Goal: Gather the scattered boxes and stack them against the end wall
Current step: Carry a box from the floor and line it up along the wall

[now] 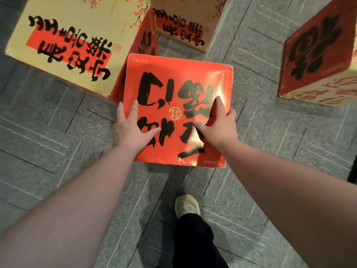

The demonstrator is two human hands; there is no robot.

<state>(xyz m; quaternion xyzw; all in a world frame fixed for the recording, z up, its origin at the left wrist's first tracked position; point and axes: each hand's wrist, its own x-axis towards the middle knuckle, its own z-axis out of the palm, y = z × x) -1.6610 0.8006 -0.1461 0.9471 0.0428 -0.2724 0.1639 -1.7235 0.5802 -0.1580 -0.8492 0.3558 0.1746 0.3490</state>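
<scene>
Four boxes in view, you're standing over the red box (177,111) at centre frame. It's glossy red on top w/ big black brush characters, a small gold round seal mid-face, tiny "LUCK" and "GOOD" print at opposite corners. Both hands are on it: left hand (133,126) lies on the top face at the box's left edge, thumb spread across the top, other fingers straight and running fwd along that edge, not curled round anything I can see. Right hand (218,122) is on the top near the right edge, index finger stretched fwd over the black lettering, thumb splayed inward on the face, remaining fingers drop over the right edge — can't tell if they wrap the side. Can't tell whether the box is lifted or sitting on the floor (48,132), which is grey carpet tile w/ thin line pattern. Big cream box (73,43) w/ red panel and black characters sits up-left, its red side just beside the red box's far-left corner. Brown box (185,22) is behind, top centre, apart from it. Red-and-cream box (320,60) stands well apart on the right. Your shoe (187,206) and dark trouser leg show below the box, bottom centre.
</scene>
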